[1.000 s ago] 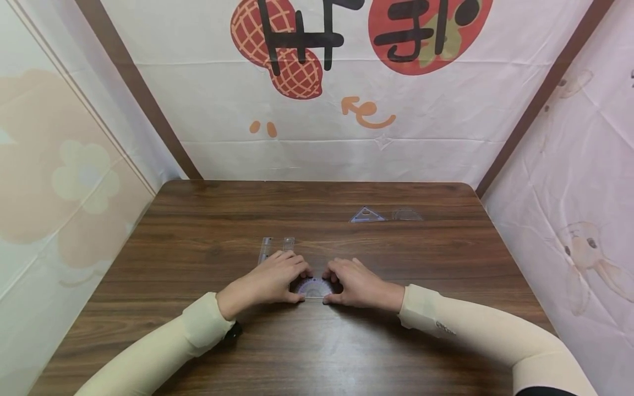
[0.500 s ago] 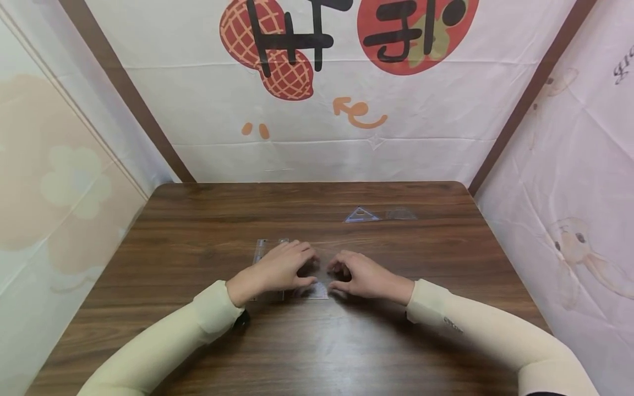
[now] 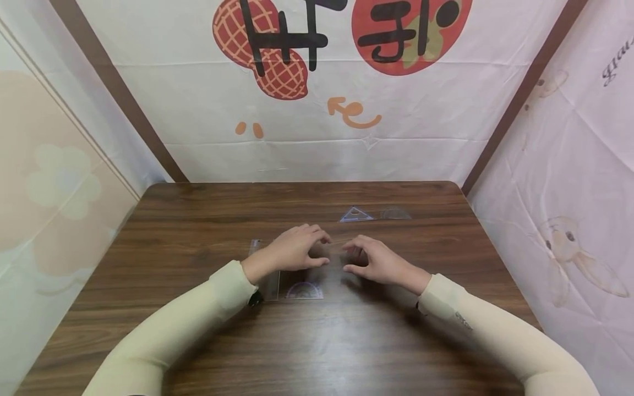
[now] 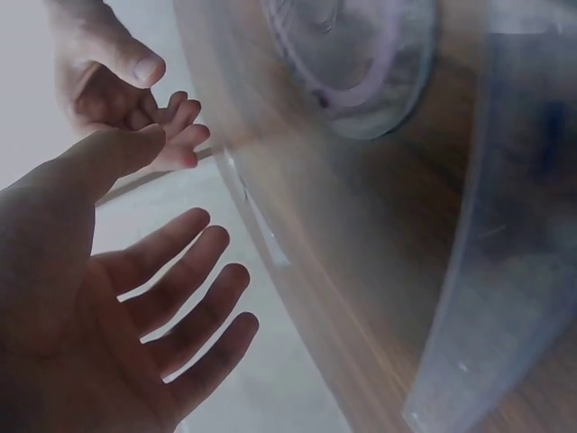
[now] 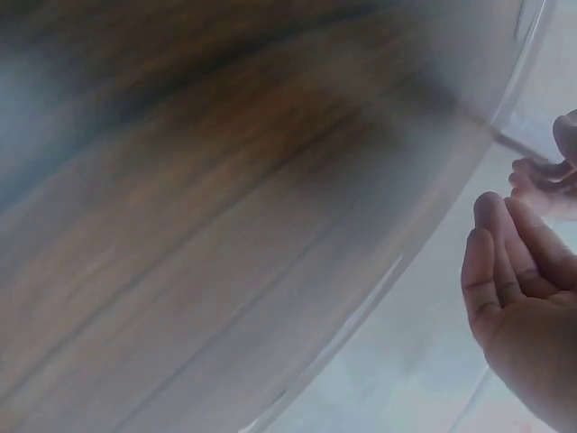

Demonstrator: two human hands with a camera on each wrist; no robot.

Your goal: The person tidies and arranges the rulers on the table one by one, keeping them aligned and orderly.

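Observation:
A clear protractor (image 3: pixel 304 291) with purplish markings lies flat on the table, its straight edge toward the person. Beyond and above it hovers my left hand (image 3: pixel 292 248), fingers loosely bent, nothing in its grasp. To the right, my right hand (image 3: pixel 383 264) is also raised off the table with relaxed fingers and holds nothing. Clear rulers (image 3: pixel 271 287) lie left of the protractor, partly hidden under the left forearm and hand. The left wrist view shows the protractor (image 4: pixel 356 99) and a ruler (image 4: pixel 491 307) beside the spread fingers of the left hand (image 4: pixel 126 307).
Toward the far side of the wooden table (image 3: pixel 317 346) lie a blue-edged set square (image 3: pixel 355 215) and another clear protractor (image 3: pixel 395 213). Printed cloth (image 3: pixel 317 159) hangs behind the table's back edge and along both sides.
Both hands have let go of the near protractor, lifted, and moved away from the person. The protractor stays on the table beside the rulers. The head view has shifted slightly right.

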